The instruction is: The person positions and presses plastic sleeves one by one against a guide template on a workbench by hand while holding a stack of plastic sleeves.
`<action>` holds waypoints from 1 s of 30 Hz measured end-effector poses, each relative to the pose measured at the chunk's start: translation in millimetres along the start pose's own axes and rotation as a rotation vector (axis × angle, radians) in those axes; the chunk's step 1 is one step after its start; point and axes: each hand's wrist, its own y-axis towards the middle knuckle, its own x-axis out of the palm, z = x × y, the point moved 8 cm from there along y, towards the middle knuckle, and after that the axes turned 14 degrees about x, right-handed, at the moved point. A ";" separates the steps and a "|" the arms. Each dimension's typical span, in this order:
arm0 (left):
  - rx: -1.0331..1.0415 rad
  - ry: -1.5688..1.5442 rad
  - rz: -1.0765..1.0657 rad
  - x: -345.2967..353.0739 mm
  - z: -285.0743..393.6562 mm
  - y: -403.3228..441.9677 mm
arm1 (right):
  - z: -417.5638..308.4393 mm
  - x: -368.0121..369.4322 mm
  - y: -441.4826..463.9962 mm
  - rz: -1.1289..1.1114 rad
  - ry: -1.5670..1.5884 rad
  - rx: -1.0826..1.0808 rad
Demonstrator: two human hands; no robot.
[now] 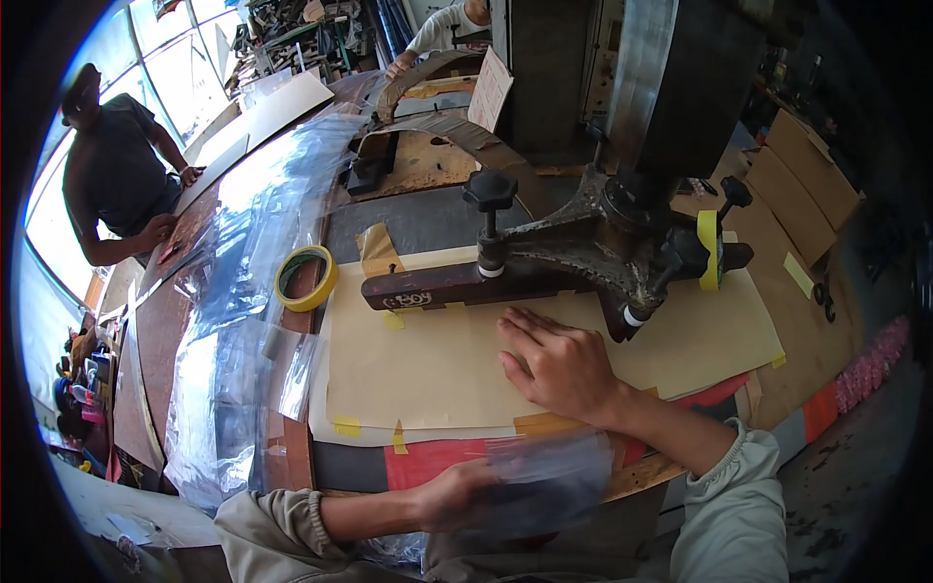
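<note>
My right hand (562, 367) lies on a large cream paper sheet (418, 374), its fingers stretched out toward a dark metal bar (428, 290) that lies across the sheet. My left hand (465, 494), smeared by motion, is at the near edge with its fingers around a clear plastic sheet (554, 481), also blurred. Small pieces of yellow tape (346, 426) stick along the paper's edges. Above the bar stands a black metal press foot (593, 238) with knobs. A roll of yellow tape (327, 288) rests left of the paper, and another yellow roll (709, 251) hangs at the bar's right end.
Clear plastic sheeting (228, 321) covers the table's left side. Curved wooden forms (437, 160) stand behind the paper. Scissors (824, 299) and a cardboard box (802, 185) are at the right. One person (117, 165) stands at far left; another person (442, 29) is at the back.
</note>
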 end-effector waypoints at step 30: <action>0.031 -0.077 0.066 -0.8 -3.4 2.8 | -1.7 0.5 -0.4 0.032 -0.044 -0.008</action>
